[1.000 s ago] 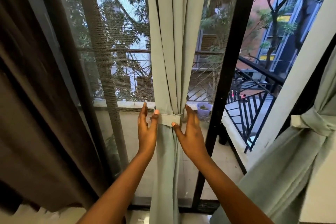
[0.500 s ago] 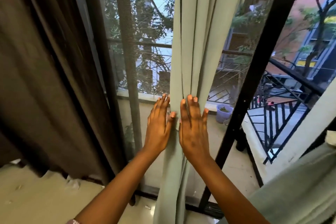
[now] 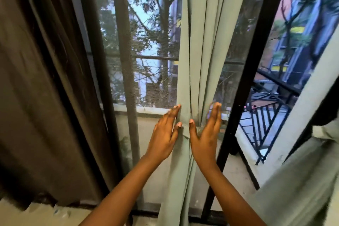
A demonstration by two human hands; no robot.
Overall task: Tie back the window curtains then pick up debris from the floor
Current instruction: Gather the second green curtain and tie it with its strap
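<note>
A pale green curtain (image 3: 205, 46) hangs gathered in front of the window, cinched at its waist by a tie band (image 3: 186, 133) of the same cloth. My left hand (image 3: 165, 135) lies flat against the curtain's left side, fingers straight, thumb touching the band. On the right side my right hand (image 3: 206, 134) is held flat too, thumb at the band, fingers pointing up. Neither hand grips the cloth. A second green curtain (image 3: 300, 180) hangs tied at the far right.
A dark brown curtain (image 3: 36, 88) fills the left side. Black window frame posts (image 3: 244, 88) stand right of the green curtain; a balcony railing (image 3: 264, 121) lies beyond. Small white scraps (image 3: 58, 212) lie on the floor at the lower left.
My hands have moved apart from the front of the curtain to its two sides, uncovering the tie band. The view has shifted slightly right and up.
</note>
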